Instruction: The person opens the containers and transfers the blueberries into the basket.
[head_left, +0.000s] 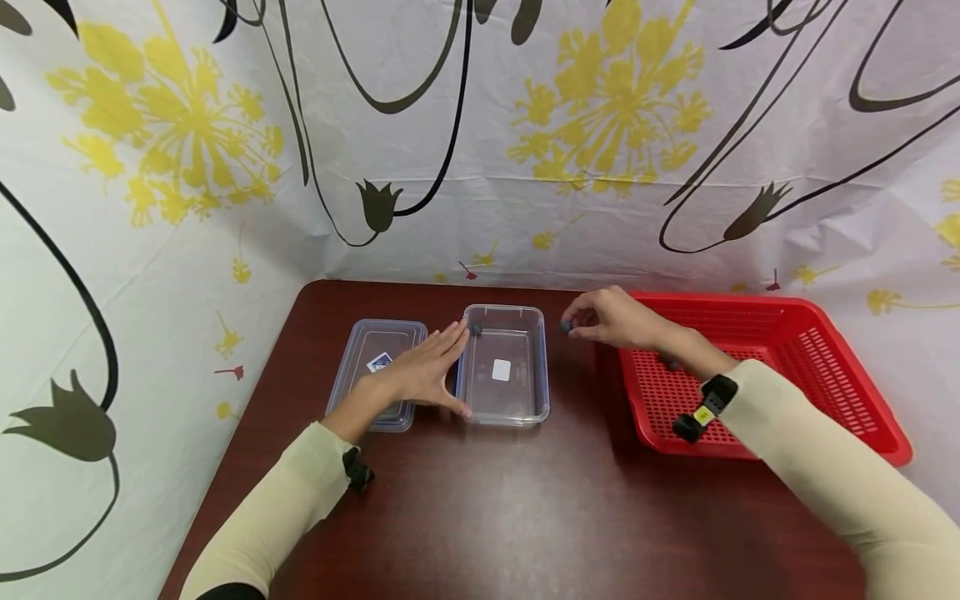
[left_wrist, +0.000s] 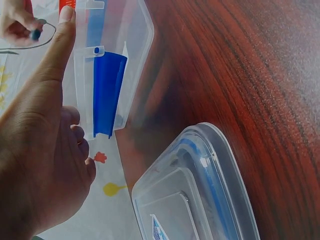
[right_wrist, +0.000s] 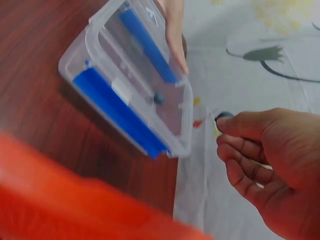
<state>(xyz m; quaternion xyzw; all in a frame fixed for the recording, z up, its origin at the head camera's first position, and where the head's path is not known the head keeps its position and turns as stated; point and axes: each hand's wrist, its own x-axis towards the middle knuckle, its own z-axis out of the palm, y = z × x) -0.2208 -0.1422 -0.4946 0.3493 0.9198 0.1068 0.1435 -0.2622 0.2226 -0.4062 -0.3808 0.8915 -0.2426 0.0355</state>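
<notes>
My right hand (head_left: 617,318) pinches a small dark blue-grey ball (head_left: 566,326) between thumb and fingertips, just right of the clear plastic box (head_left: 504,408). The right wrist view also has this ball (right_wrist: 224,119) at the thumb tip. Inside the box, near its far left corner, lies a similar ball (right_wrist: 158,98). Fingers spread and mostly straight, my left hand (head_left: 420,367) rests along the box's left side, thumb at the near corner and fingertips toward the far one. Blue clips (right_wrist: 115,110) run down the box's sides.
A clear lid (head_left: 386,331) lies left of the box, partly under my left hand and wrist. At the right stands a red perforated basket (head_left: 817,375) with a dark item (head_left: 669,362) inside, partly hidden by my right forearm. A patterned cloth (head_left: 450,150) hangs behind the dark wooden table (head_left: 510,508).
</notes>
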